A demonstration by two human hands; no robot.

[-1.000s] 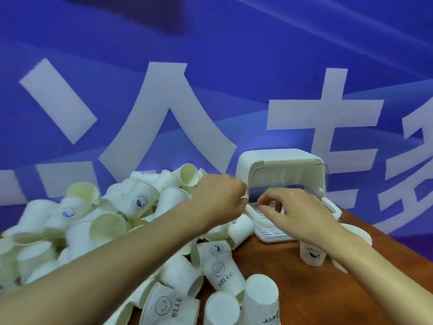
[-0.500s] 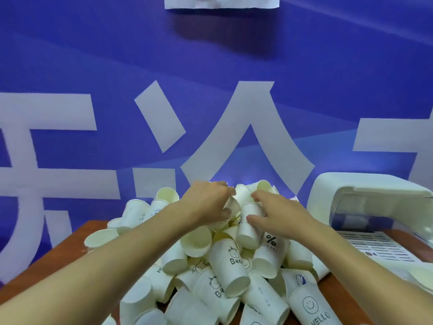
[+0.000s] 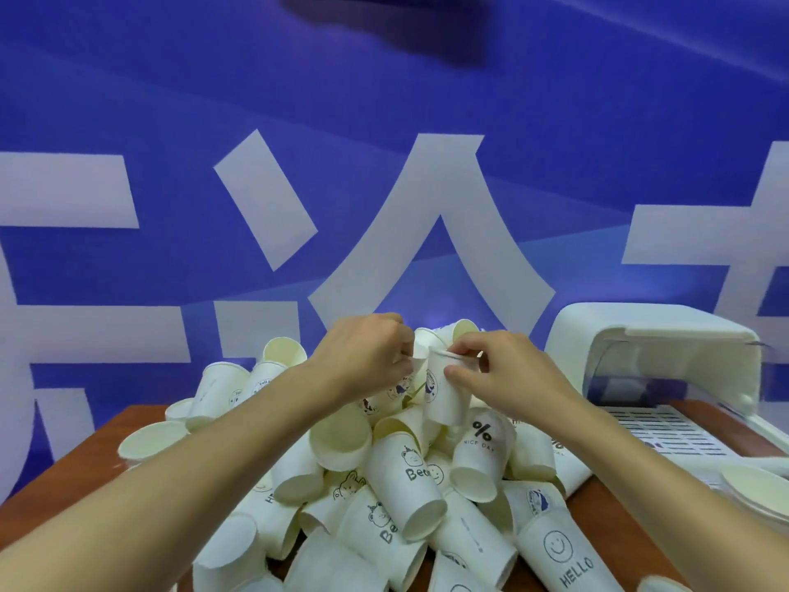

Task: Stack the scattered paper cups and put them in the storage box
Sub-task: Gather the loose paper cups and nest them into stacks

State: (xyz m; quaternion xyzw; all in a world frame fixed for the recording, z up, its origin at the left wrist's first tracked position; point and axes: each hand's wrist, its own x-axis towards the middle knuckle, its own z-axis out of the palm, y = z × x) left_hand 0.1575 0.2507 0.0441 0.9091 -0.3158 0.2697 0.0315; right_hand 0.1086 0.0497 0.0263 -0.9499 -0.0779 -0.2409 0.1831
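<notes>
A heap of white paper cups [image 3: 401, 476] with printed motifs covers the middle of the brown table [image 3: 55, 489]. Above the heap's top, my right hand [image 3: 508, 378] pinches the rim of an upright white cup [image 3: 442, 395] with a blue logo. My left hand [image 3: 367, 356] is closed on the left side of that cup's rim; part of another cup shows between my fingers. The white storage box [image 3: 649, 348] stands at the right with its lid raised and a slotted tray [image 3: 657, 429] showing inside.
A blue wall banner with large white characters rises right behind the table. Loose cups lie at the table's left edge [image 3: 149, 437] and a stack of cup rims sits at the far right [image 3: 755, 489]. A "HELLO" cup [image 3: 559, 553] lies at the front right.
The view has swung left from the storage box to the cup heap. Both hands left the box's opening, reached the top of the heap and lifted a cup there.
</notes>
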